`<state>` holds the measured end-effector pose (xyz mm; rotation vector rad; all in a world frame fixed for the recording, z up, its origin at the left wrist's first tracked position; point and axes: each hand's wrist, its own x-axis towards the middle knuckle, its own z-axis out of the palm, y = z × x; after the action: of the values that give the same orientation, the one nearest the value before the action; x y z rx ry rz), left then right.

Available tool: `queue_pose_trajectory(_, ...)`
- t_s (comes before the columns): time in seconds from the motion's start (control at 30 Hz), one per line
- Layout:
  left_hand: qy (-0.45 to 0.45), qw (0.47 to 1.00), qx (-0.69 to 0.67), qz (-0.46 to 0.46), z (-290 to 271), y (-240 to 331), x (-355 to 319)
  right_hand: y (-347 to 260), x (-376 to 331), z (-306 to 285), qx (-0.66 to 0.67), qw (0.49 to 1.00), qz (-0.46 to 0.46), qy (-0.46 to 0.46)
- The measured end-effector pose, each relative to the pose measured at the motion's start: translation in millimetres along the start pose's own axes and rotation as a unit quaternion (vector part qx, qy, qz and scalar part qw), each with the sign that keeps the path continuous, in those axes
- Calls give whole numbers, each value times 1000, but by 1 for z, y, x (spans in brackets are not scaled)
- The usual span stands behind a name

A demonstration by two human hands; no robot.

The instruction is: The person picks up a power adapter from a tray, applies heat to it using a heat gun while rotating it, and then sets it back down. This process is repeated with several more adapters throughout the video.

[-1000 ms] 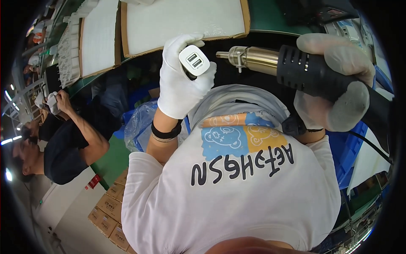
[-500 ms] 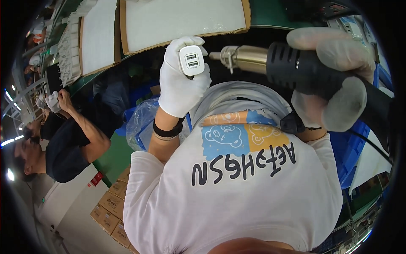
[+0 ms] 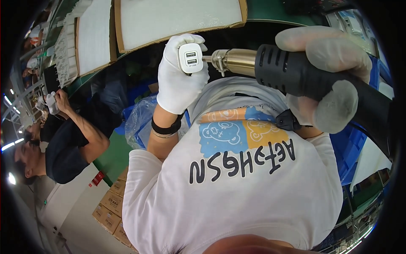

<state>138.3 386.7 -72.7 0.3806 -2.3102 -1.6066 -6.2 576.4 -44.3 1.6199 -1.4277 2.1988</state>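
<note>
My left hand, in a white glove with a dark band at the wrist, is closed around a white dual-port USB charger, its two ports showing. In my right hand, whose fingers wear translucent covers, is a black hot air gun with a metal barrel. The fingers wrap round its ribbed black body. The gun's thin nozzle tip points left and sits at the charger's right side; whether they touch I cannot tell. My left fingers partly hide the back of the charger.
Shallow cardboard trays with white lining lie on the bench ahead. A clear plastic bag and a blue bin flank me. Cardboard boxes are stacked at lower left. Another person works at the left.
The hot air gun has moved left in my right hand, bringing its nozzle tip from a gap up to the charger's side. My left hand stays nearly in place, still holding the charger.
</note>
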Motion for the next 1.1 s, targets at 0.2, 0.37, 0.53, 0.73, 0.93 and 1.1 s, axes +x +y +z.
queue_pose_trajectory(0.2, -13, 999, -32, -1, -1, -7, -1, 0, -1, -1, 9, 1000, 9, 1)
queue_pose_trajectory(0.37, -7, 999, -21, -29, 1, -2, -1, 0, -5, -6, 18, 999, 27, -4)
queue_pose_trajectory(0.53, -14, 999, -40, -32, 2, -1, -3, -6, -6, -4, 36, 999, 35, 5)
queue_pose_trajectory(0.73, -5, 1000, 11, 7, 3, -3, -2, -3, -3, -12, 45, 998, 37, -24)
queue_pose_trajectory(0.93, -16, 1000, -6, 14, 3, -4, -2, -1, -4, -12, 7, 1000, 19, -22)
queue_pose_trajectory(1.1, 2, 999, 24, 49, 5, -3, 0, 3, -6, -12, 8, 1000, 8, -17)
